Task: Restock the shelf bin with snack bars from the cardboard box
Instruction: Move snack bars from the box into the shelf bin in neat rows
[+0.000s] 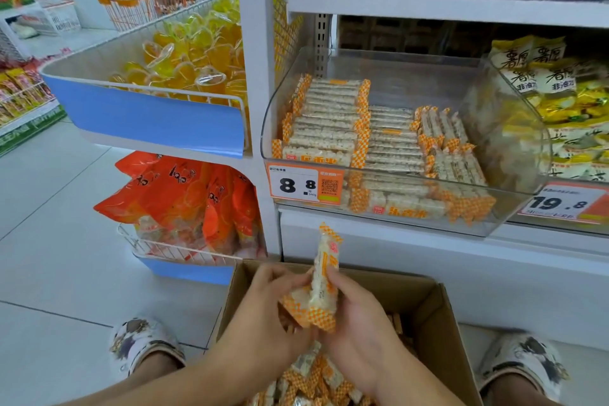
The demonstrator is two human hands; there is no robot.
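Observation:
Both hands are over the open cardboard box (438, 313) on the floor. My left hand (267, 303) and my right hand (356, 313) together grip a small bundle of snack bars (321, 287) in clear wrappers with orange-checked ends; one bar stands upright above the others. More loose bars (309, 379) lie in the box under my wrists. Above, the clear plastic shelf bin (494, 208) holds rows of the same bars (329, 122), stacked highest on its left side, with free room at its back right.
A price tag reading 8.8 (304, 184) hangs on the bin's front. A white shelf post (255, 43) stands left of the bin. Wire baskets hold yellow jelly cups (194, 53) and orange bags (184, 198) at left. My slippered feet (141, 346) flank the box.

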